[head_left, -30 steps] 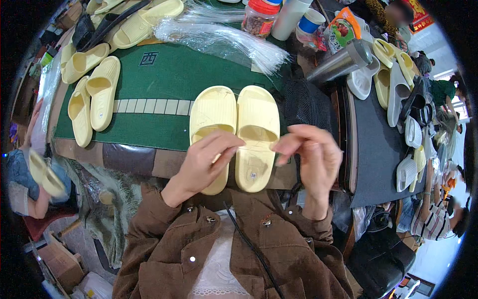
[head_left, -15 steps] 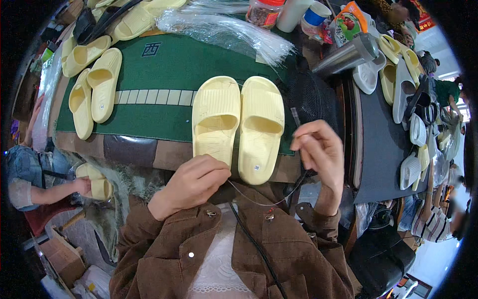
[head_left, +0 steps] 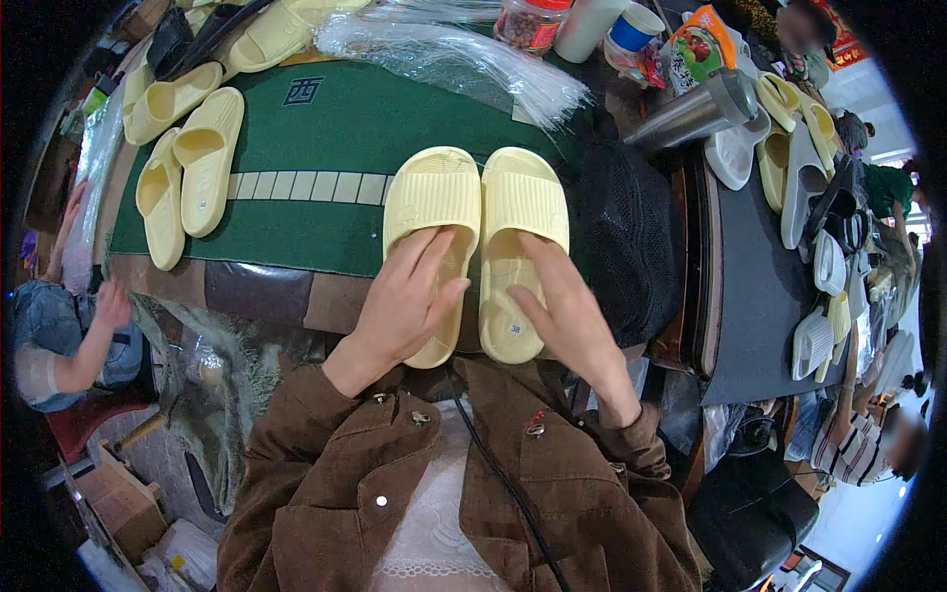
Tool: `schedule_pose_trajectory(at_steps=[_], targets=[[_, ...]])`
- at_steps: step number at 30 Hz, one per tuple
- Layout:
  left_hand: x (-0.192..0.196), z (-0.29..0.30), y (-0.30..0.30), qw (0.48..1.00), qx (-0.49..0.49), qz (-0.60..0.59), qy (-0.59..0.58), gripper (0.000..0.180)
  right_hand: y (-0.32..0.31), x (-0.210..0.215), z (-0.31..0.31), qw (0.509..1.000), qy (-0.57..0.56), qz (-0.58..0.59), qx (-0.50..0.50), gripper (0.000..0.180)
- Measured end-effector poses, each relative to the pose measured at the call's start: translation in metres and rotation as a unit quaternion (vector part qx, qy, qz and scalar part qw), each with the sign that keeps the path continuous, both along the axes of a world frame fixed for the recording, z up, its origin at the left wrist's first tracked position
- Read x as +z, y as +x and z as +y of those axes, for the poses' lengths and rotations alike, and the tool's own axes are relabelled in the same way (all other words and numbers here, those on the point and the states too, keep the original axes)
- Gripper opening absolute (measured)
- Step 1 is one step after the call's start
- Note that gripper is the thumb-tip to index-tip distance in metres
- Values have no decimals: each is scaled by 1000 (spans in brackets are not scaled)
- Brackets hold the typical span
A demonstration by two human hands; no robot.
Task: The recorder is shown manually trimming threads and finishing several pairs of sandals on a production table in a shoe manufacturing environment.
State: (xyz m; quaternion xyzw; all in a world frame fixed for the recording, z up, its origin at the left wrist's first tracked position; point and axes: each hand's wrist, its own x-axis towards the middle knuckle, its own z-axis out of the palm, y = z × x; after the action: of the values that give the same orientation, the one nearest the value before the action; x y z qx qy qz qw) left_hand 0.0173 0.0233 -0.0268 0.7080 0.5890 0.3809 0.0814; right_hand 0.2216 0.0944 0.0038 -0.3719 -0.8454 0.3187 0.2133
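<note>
A pair of pale yellow slide slippers lies side by side at the table's near edge, toes pointing away from me. My left hand (head_left: 402,301) lies over the left slipper (head_left: 431,204), its fingers reaching under the strap and the thumb held apart. In the same way, my right hand (head_left: 570,308) has its fingers stretched into the opening of the right slipper (head_left: 526,205), thumb apart over the insole. The fingertips of both hands are partly hidden by the straps. Neither hand visibly grips anything.
A green mat (head_left: 296,128) covers the table. Another yellow pair (head_left: 209,163) sits at left. Clear plastic strands (head_left: 444,64) lie at the back. A steel tumbler (head_left: 691,111) and a black mesh bag (head_left: 626,237) are at right. Another person's arm (head_left: 94,340) shows at far left.
Both hands moved into the slippers' openings; the left was closed at the left slipper's heel, the right raised beside the pair. The thin strand between them no longer shows. The far-left person's hand rose.
</note>
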Motion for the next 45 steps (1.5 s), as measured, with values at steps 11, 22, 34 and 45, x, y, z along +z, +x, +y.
schedule_pose_trajectory(at_steps=[11,22,34,45], targets=[[-1,37,15,969,6,53,-241,60,-38,-27,22,998,-41,-38,15,39],[-8,56,19,949,55,-12,-309,32,-42,-29,20,999,-22,-47,-2,46],[11,57,14,913,-25,35,-406,64,-33,-29,27,980,-194,49,-13,52],[-13,54,22,970,61,25,-236,55,-25,-20,18,994,-94,52,14,36]])
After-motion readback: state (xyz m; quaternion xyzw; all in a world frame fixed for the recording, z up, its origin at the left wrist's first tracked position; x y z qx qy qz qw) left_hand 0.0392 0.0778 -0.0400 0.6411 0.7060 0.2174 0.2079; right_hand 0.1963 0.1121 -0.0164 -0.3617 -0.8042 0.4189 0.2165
